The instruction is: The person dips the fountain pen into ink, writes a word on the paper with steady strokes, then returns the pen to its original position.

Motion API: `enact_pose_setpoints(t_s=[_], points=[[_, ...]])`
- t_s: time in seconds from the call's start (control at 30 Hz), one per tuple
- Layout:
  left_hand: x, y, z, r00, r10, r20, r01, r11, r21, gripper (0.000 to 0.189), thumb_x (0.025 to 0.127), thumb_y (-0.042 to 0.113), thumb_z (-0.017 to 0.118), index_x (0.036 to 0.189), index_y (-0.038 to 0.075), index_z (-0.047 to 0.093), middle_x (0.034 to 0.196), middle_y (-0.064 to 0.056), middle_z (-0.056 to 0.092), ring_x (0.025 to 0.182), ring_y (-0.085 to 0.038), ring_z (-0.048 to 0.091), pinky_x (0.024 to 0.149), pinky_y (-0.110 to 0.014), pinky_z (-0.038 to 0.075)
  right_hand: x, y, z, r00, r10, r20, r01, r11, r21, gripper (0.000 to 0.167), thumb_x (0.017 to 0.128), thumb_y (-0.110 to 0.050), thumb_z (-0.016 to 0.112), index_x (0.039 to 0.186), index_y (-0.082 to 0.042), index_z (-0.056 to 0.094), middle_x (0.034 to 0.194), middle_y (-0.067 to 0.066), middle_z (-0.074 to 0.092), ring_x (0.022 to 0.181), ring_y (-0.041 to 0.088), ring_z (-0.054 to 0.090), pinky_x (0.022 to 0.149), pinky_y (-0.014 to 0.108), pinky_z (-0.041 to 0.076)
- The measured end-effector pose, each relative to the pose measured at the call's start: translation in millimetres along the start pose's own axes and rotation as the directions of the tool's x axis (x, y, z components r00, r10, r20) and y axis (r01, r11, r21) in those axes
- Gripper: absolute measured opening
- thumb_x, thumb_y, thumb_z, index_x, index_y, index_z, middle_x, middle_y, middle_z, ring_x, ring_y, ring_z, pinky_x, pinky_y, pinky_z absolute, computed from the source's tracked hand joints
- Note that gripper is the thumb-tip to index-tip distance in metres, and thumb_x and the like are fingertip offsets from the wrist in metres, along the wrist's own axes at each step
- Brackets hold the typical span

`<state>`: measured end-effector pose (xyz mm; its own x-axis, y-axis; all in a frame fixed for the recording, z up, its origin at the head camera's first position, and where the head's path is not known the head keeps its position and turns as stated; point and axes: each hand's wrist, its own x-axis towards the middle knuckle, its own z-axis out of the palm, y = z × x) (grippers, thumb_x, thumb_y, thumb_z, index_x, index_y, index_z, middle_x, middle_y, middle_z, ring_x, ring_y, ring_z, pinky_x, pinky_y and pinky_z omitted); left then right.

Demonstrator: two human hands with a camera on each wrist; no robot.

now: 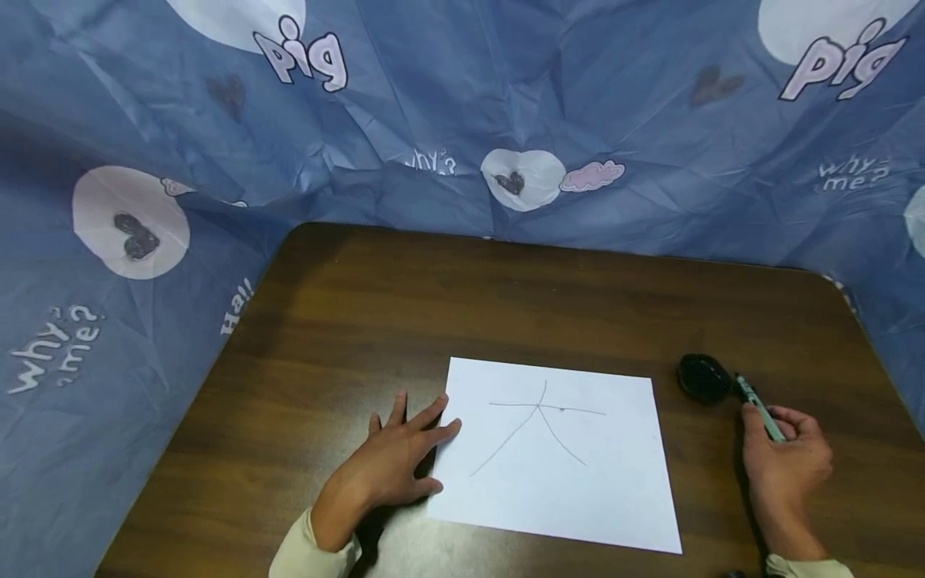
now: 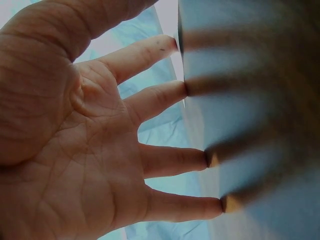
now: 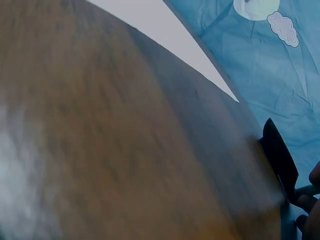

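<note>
A white sheet of paper (image 1: 614,498) lies on the table, bearing thin dark pen lines (image 1: 538,406): one crossing stroke, with others branching down from it. My left hand (image 1: 393,457) is at its left side, fingers spread and straight, with the index and middle fingertips right at the edge. In the left wrist view the palm of the left hand (image 2: 90,145) shows, its fingertips touching the tabletop. To the right of the paper, my right hand (image 1: 788,453) pinches a light green pen (image 1: 761,411). The far end of the pen meets a rounded black object (image 1: 703,378), which also appears edge-on as the black object (image 3: 279,155) in the right wrist view.
The brown wooden table (image 1: 405,297) has rounded far corners. Blue printed cloth (image 1: 405,96) hangs behind it and along its left side. A small dark thing (image 1: 735,574) shows at the bottom edge, near the right sleeve.
</note>
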<state>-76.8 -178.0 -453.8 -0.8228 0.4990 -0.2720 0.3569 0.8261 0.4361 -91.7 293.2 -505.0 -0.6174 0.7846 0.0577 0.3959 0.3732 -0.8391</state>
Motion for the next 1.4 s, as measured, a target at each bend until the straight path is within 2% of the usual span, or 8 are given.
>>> enact_pose_setpoints(t_s=[0.17, 0.63, 0.77, 0.87, 0.93, 1.03, 1.23, 1.4], points=[[-1.7, -0.4, 2.4, 1.0, 0.012, -0.01, -0.012, 1.0, -0.006, 0.075, 0.082, 0.03, 0.084, 0.148, 0.019, 0.05, 0.163, -0.008, 0.026, 0.137, -0.065, 0.014, 0.091, -0.084, 0.025, -1.5, 4.5, 2.6, 0.998, -0.048, -0.041, 0.047, 0.999, -0.023, 0.016, 0.086, -0.037, 0.075, 0.095, -0.028, 0.064, 0.064, -0.037, 0.046, 0.06, -0.013, 0.045, 0.072, 0.017, 0.031], [-3.7, -0.9, 2.4, 0.999, 0.019, -0.033, -0.019, 1.0, -0.006, 0.075, 0.081, 0.028, 0.084, 0.148, 0.019, 0.051, 0.163, -0.009, 0.027, 0.136, -0.066, 0.016, 0.09, -0.084, 0.026, -4.2, 4.4, 7.8, 0.99, -0.129, -0.064, 0.128, 0.992, -0.016, 0.021, 0.085, -0.03, 0.075, 0.1, -0.016, 0.072, 0.068, -0.041, 0.049, 0.068, -0.016, 0.044, 0.08, 0.021, 0.029], [-3.8, -1.6, 3.2, 0.999, 0.021, -0.034, -0.021, 1.0, -0.006, 0.075, 0.081, 0.029, 0.084, 0.148, 0.019, 0.051, 0.163, -0.009, 0.027, 0.136, -0.066, 0.016, 0.09, -0.084, 0.026, -6.4, 4.2, 9.6, 0.982, -0.173, -0.075, 0.167, 0.983, -0.072, 0.028, 0.087, -0.026, 0.071, 0.104, -0.005, 0.077, 0.088, -0.013, 0.074, 0.083, 0.005, 0.059, 0.085, 0.031, 0.031], [-3.4, -2.5, 4.0, 0.999, 0.023, -0.035, -0.024, 1.0, -0.008, 0.075, 0.081, 0.029, 0.084, 0.148, 0.018, 0.051, 0.163, -0.009, 0.027, 0.136, -0.066, 0.016, 0.09, -0.084, 0.026, -7.4, 3.9, 10.3, 0.981, -0.183, -0.059, 0.176, 0.979, -0.104, 0.028, 0.089, -0.023, 0.067, 0.104, -0.001, 0.076, 0.106, 0.016, 0.073, 0.099, 0.031, 0.062, 0.092, 0.043, 0.031], [-3.1, -3.0, 4.4, 0.999, 0.025, -0.036, -0.025, 1.0, -0.008, 0.075, 0.081, 0.029, 0.084, 0.148, 0.018, 0.051, 0.163, -0.009, 0.027, 0.136, -0.066, 0.015, 0.09, -0.084, 0.026, -7.6, 3.9, 10.4, 0.983, -0.177, -0.043, 0.172, 0.979, -0.109, 0.028, 0.09, -0.021, 0.066, 0.103, 0.001, 0.076, 0.108, 0.023, 0.071, 0.102, 0.038, 0.061, 0.094, 0.048, 0.03], [-2.7, -3.1, 4.3, 0.999, 0.027, -0.038, -0.027, 1.0, -0.001, 0.075, 0.082, 0.03, 0.084, 0.148, 0.019, 0.051, 0.163, -0.008, 0.027, 0.136, -0.066, 0.016, 0.09, -0.084, 0.026, -7.0, 3.6, 9.9, 0.988, -0.148, -0.035, 0.143, 0.983, -0.113, 0.028, 0.089, -0.023, 0.067, 0.103, -0.001, 0.076, 0.103, 0.011, 0.075, 0.103, 0.034, 0.061, 0.095, 0.044, 0.031], [-2.5, -2.2, 3.4, 0.999, 0.022, -0.03, -0.022, 1.0, 0.0, 0.075, 0.082, 0.029, 0.083, 0.148, 0.02, 0.05, 0.163, -0.008, 0.026, 0.137, -0.065, 0.016, 0.09, -0.084, 0.026, -5.0, 5.2, 8.4, 0.991, -0.124, -0.051, 0.118, 0.987, -0.105, 0.018, 0.085, -0.027, 0.07, 0.087, -0.012, 0.078, 0.088, -0.023, 0.07, 0.093, 0.0, 0.06, 0.088, 0.026, 0.037], [-1.6, -2.2, 2.4, 0.999, 0.029, -0.034, -0.029, 1.0, 0.006, 0.075, 0.082, 0.029, 0.084, 0.148, 0.02, 0.051, 0.163, -0.008, 0.026, 0.137, -0.065, 0.016, 0.09, -0.084, 0.027, -2.1, 6.4, 8.0, 0.992, -0.12, -0.045, 0.114, 0.988, -0.108, 0.017, 0.084, -0.028, 0.07, 0.086, -0.013, 0.078, 0.081, -0.029, 0.065, 0.099, 0.021, 0.063, 0.083, 0.026, 0.035]])
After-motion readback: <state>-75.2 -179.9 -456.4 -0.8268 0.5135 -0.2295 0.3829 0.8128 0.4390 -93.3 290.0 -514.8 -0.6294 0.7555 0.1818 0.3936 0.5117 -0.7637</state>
